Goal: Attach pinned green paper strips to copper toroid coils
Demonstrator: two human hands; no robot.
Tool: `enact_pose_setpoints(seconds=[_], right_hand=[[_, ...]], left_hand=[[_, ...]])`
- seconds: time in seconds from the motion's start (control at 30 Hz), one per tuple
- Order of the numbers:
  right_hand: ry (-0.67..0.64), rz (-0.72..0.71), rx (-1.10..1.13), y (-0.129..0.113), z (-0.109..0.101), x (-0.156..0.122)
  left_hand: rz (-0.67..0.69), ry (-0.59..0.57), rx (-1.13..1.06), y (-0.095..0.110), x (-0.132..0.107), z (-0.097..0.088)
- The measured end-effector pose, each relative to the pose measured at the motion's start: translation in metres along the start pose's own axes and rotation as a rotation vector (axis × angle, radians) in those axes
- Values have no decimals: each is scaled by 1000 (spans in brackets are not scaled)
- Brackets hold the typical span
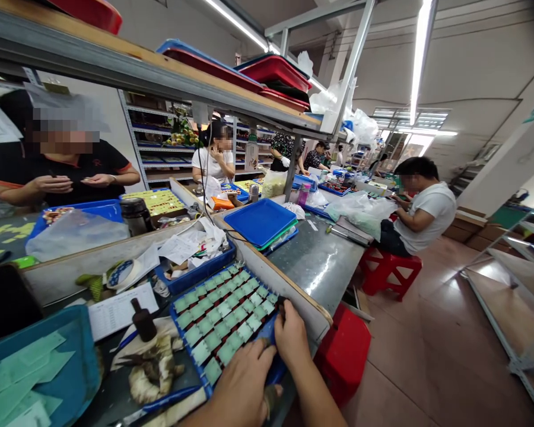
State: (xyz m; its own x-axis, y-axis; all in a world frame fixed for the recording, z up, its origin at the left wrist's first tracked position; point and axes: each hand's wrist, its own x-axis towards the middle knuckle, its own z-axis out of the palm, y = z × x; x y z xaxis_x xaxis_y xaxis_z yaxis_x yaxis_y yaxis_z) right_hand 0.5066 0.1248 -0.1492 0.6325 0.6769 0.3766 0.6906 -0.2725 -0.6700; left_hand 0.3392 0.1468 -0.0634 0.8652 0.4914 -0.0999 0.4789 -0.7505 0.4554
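A blue tray [272, 363] holds rows of pale green square pieces [225, 309], with dark red bits showing between them. My left hand [242, 382] lies over the tray's near right corner, its fingers reaching onto the tray and the thumb apart; wraps cover some fingertips. At the tray's right edge is my right hand [292, 335], fingers curled together by a small dark thing [282, 301] that I cannot make out. Left of the tray, pliers with wrapped handles [153, 373] rest on the bench near a dark stamp-like tool [143, 320].
A teal tray [86, 356] with green sheets stands at left. Behind are a blue bin of scraps [196, 270] and stacked blue trays [261, 222]. A wooden-edged divider [309, 302] borders the right, beside a red stool [345, 350]. Several people sit at nearby benches.
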Motion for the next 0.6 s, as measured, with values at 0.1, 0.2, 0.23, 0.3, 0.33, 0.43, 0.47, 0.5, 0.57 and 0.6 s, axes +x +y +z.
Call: enact_pose_setpoints(seconds=[0.1, 0.2, 0.23, 0.3, 0.33, 0.43, 0.47, 0.5, 0.57, 0.6], right_hand=[[-39, 22, 17, -2, 4, 2], [-79, 42, 26, -3, 1, 2], [-85, 48, 31, -2, -1, 2], [-76, 61, 44, -2, -8, 0], [-62, 67, 53, -3, -13, -2], [-29, 72, 111, -9, -28, -18], [-29, 64, 140, -13, -32, -27], [-37, 49, 173, -17, -35, -39], [-63, 9, 245, -25, -37, -66], [-78, -7, 283, -29, -36, -80]], left_hand=[[-128, -67, -105, 2, -11, 11], [-199, -70, -169, -4, -16, 14], [-200, -58, -184, -7, -19, 13], [-182, -37, -203, -11, -27, 10], [-169, -34, -209, -12, -32, 8], [-154, -19, -207, -10, -45, 5], [-151, -8, -201, -8, -48, 6], [-142, -1, -195, -5, -51, 7], [-107, -13, -185, -1, -59, 11], [-85, -32, -183, 0, -65, 11]])
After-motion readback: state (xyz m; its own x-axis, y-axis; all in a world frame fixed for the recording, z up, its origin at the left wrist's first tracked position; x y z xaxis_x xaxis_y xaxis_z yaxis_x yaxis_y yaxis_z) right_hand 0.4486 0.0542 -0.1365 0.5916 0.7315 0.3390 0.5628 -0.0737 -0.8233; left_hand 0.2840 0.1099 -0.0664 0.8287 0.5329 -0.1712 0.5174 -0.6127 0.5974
